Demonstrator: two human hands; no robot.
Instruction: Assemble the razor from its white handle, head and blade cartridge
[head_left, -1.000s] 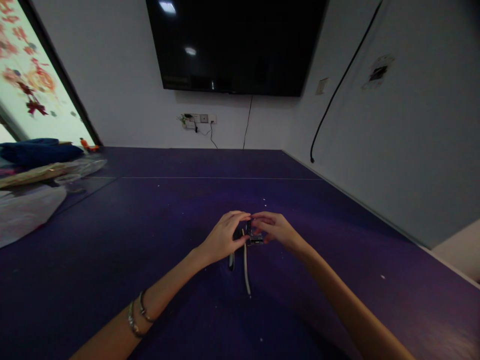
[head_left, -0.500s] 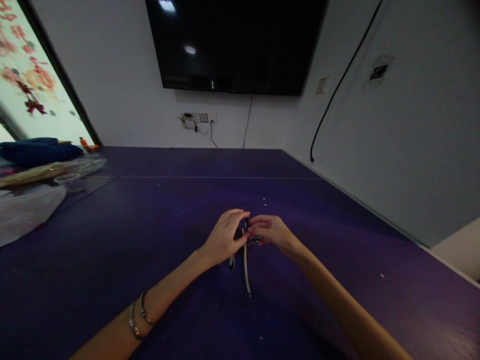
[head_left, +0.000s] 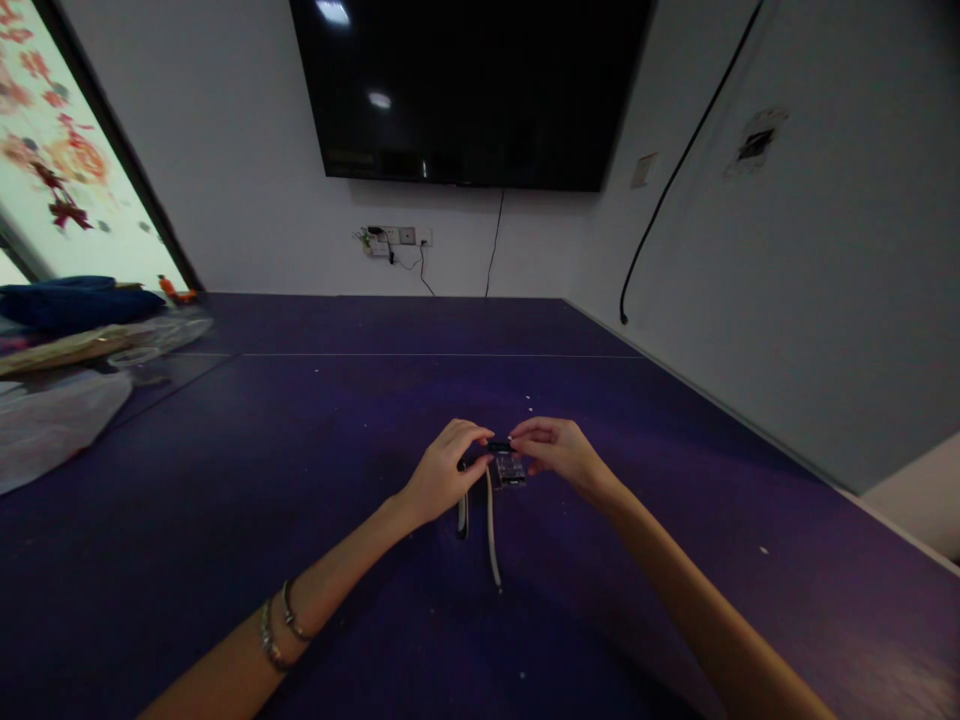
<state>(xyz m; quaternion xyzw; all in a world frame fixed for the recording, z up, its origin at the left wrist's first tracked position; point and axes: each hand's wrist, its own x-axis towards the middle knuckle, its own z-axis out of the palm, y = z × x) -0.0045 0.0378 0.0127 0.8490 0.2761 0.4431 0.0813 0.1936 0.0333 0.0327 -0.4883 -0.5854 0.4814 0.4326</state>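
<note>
Over the middle of a dark purple table (head_left: 300, 480), my two hands meet on a small dark object (head_left: 508, 466) that looks like a little circuit board or clip. My left hand (head_left: 444, 470) pinches its left end with curled fingers. My right hand (head_left: 559, 450) pinches its top right edge with fingertips together. Two pale straps or cords (head_left: 491, 530) trail from the object toward me and lie on the table. Two bracelets (head_left: 279, 625) sit on my left wrist.
A large black screen (head_left: 472, 90) hangs on the far wall above a socket strip (head_left: 397, 238) with cables. At the far left lie a plastic bag (head_left: 52, 420), a blue cloth (head_left: 75, 300) and other items. A wall runs close along the table's right edge.
The small dark object has turned from upright to lying flatter between my fingers. My right hand has lifted slightly and shifted its pinch to the top edge.
</note>
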